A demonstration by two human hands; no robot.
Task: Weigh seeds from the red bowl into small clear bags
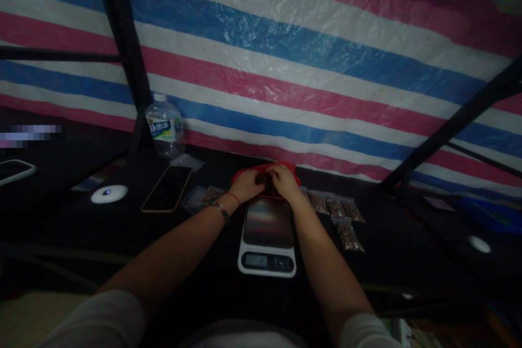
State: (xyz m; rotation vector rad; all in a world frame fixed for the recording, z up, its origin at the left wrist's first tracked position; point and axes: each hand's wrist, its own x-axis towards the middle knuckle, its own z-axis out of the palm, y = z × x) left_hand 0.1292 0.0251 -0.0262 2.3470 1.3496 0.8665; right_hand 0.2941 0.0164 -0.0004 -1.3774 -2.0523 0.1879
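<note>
- Reaching with the left grip (246, 187) into the left side of a red bag (261, 167), bending fingers toward the dark brown pieces (268, 180) in its opening; being unable to tell whether pinching any or only touching.
- Reaching in from the right with the right grip (286, 180), curling fingers narrowly at the same opening; being unable to tell, here too, whether holding pieces or merely resting among them.
- Working with the red bag at the far end of a white scale (267, 269), between both grips.
- Apparently handling loose pieces inside the bag, judging by the position of both grips.
- Probably calling, in the next move, for a firm pinch on the pieces, for a bag opening spread wide, and for lifting past the rim without spilling.
- Sharing the tabletop (385, 250), on the right, with a row of filled sachets (335, 206) and one separate sachet (347, 235) lying nearer.
- Having, on the left, a filled pouch (212, 193) just beside the left wrist, then a phone (167, 189), then a white oval device (109, 194).
- Facing a clear bottle (163, 128) at far left and a striped sheet (285, 65) beyond everything.
</note>
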